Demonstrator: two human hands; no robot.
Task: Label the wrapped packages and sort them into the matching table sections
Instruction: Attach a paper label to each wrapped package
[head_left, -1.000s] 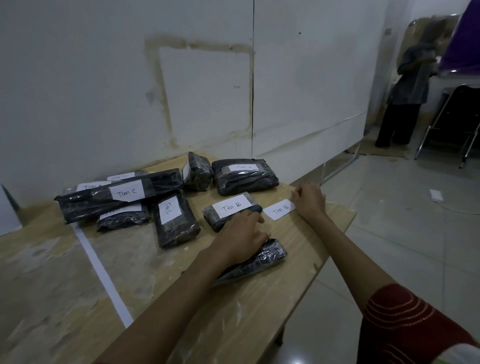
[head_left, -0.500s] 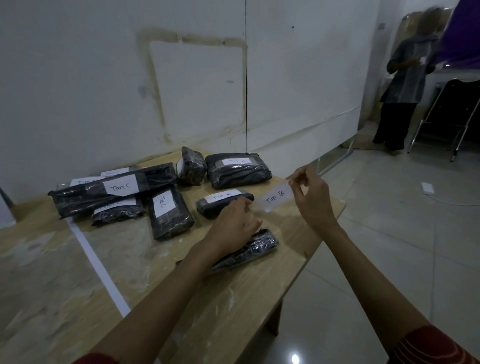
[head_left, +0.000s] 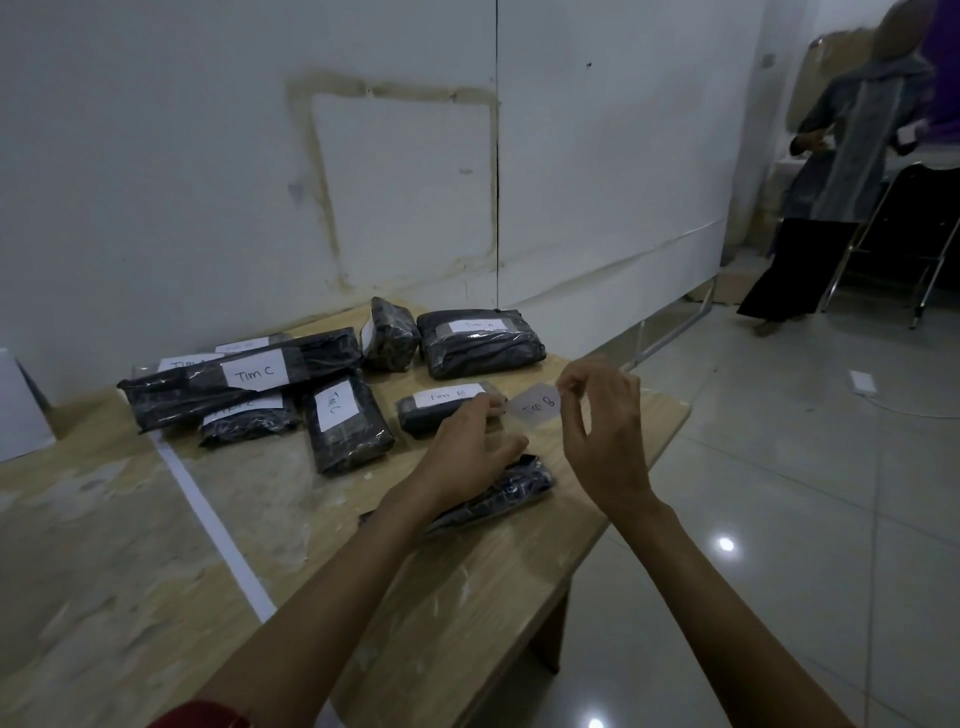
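The right hand is raised over the table's far right corner, thumb and forefinger pinching the top of a paper label marked "Tim B", which hangs in the air with its other fingers loosely curled behind. The left hand hovers low over the unlabelled package near the table's right edge, fingers relaxed and reaching toward the label's left edge; whether they touch it I cannot tell. Just beyond it lies the Tim B package, and further back the Tim A package with a small package standing beside it. Left of these, the Tim C packages lie stacked against the wall. A white strip runs across the table. A person stands far right by a folding chair.
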